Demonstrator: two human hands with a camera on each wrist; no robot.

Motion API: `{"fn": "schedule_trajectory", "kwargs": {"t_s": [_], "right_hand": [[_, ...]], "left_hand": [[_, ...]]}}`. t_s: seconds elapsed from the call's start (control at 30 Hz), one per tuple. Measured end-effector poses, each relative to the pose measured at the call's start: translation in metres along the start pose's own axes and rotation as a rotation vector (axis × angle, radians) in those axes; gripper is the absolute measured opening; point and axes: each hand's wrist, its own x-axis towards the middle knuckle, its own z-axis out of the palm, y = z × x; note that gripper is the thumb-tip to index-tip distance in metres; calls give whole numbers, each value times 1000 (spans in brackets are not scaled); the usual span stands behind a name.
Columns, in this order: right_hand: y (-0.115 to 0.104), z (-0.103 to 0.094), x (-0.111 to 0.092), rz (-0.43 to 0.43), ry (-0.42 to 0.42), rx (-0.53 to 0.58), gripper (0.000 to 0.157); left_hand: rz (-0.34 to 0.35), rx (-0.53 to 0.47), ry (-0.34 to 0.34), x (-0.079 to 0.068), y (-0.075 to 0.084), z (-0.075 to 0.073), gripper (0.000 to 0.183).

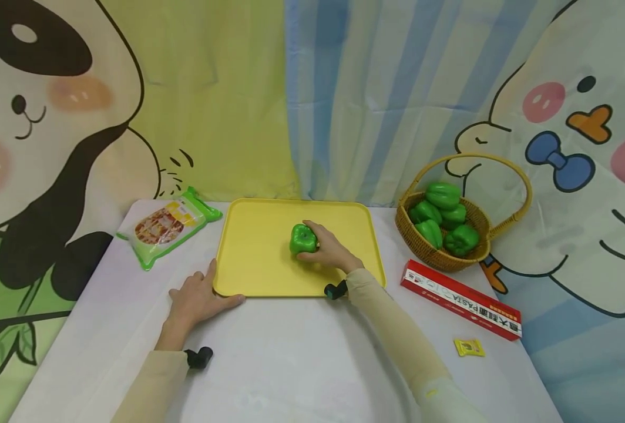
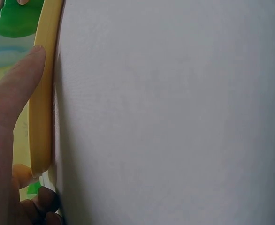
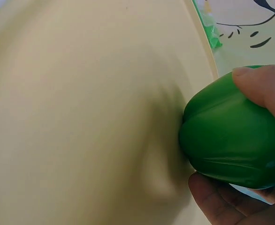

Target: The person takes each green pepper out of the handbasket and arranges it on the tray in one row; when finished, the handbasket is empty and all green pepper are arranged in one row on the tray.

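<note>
A green pepper (image 1: 302, 239) sits in the right hand (image 1: 331, 249).

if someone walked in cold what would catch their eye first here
Probably the bright yellow tray mid-table, with the right hand gripping a green bell pepper over it and the left hand touching its near left corner. To the tray's right, a wicker basket holds more green bell peppers. Behind, a big cartoon panda fills the left and a cartoon bird the right.

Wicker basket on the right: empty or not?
Not empty: in the head view, at least five green bell peppers show inside the wicker basket.
</note>
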Motion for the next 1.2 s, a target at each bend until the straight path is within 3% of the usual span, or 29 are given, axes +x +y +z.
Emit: {"fn": "schedule_trajectory", "kwargs": {"t_s": [0.43, 0.93, 1.2], "right_hand": [[-25, 21, 25, -68, -59, -7, 92], [-66, 50, 66, -44, -95, -40, 95], [-79, 68, 78, -66, -110, -47, 93]], "left_hand": [[-23, 0, -25, 0, 3, 1, 138], [-8, 7, 3, 5, 7, -1, 136], [-32, 20, 5, -1, 6, 0, 136]]}}
